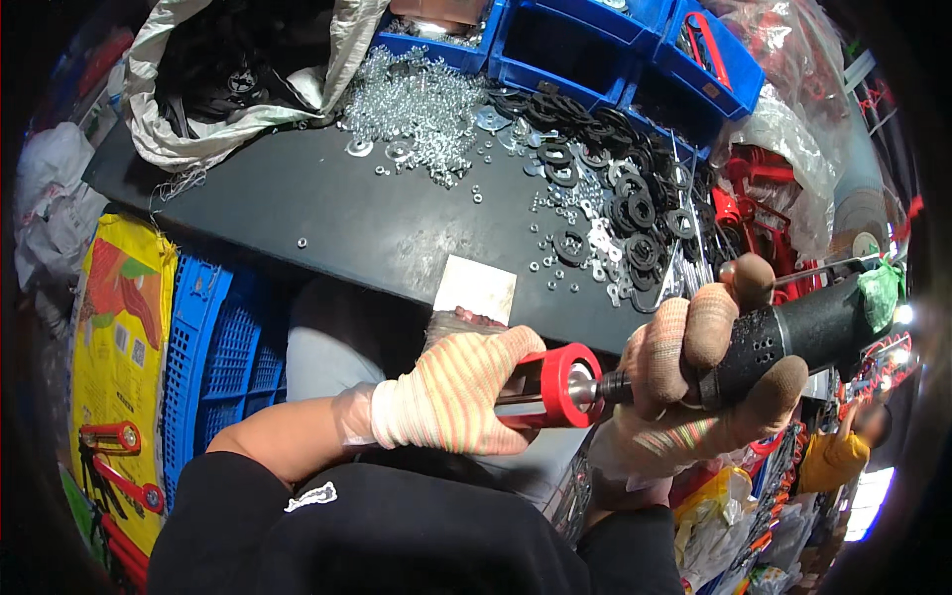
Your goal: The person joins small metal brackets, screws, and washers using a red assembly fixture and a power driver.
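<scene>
My left hand [451,395], in a striped knit glove, is wrapped round the red frame of what looks like a caulking gun [573,405], its round end turned to the right. My right hand [684,362], gloved too, grips a black power screwdriver [808,332] lying almost level. The screwdriver's metal tip meets the middle of the frame's round red end; the exact contact is hidden inside the ring. Just beyond my left hand, a pale square plate [476,288] rests at the edge of the black table [347,213].
Loose nuts [416,114] are heaped at the back, beside black ring-shaped parts [635,203] and washers. Blue bins [565,55] stand behind. A white sack [159,129] is at the far left, a blue crate [213,347] below. Another person [833,456] is at the far right.
</scene>
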A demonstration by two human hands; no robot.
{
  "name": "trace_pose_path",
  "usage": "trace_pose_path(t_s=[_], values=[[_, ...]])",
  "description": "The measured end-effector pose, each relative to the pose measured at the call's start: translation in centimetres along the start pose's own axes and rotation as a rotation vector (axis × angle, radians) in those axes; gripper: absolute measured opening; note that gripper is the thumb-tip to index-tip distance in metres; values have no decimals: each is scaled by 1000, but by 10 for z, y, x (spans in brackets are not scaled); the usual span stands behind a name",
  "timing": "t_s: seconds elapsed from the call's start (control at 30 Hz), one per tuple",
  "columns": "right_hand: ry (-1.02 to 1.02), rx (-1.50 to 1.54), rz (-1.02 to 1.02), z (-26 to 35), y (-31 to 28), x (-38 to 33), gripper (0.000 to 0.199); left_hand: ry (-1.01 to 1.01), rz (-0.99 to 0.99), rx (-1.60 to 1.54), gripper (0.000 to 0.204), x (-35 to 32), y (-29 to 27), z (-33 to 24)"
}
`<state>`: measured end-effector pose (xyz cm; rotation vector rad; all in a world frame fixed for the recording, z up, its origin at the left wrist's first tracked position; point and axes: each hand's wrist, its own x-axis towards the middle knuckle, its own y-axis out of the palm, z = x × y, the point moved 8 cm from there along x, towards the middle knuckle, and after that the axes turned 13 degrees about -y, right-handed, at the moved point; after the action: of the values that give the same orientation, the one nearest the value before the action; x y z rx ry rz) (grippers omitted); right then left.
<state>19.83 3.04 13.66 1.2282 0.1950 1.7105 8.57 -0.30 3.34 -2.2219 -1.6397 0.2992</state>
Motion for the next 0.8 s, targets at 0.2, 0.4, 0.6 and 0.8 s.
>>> trace_pose_path(t_s=[0.2,0.4,0.6,0.8], values=[[-55,-79,9,1,1,-3,59,-69,7,58,58,0,4,6],[-83,-411,-224,-9,-69,21,88,-40,29,36,57,-3,4,5],[23,-117,-246,-69,-163,-2,65,-9,23,41,54,-2,3,-1],[-107,-608,-179,-64,-149,11,63,42,-2,1,51,0,0,2]])
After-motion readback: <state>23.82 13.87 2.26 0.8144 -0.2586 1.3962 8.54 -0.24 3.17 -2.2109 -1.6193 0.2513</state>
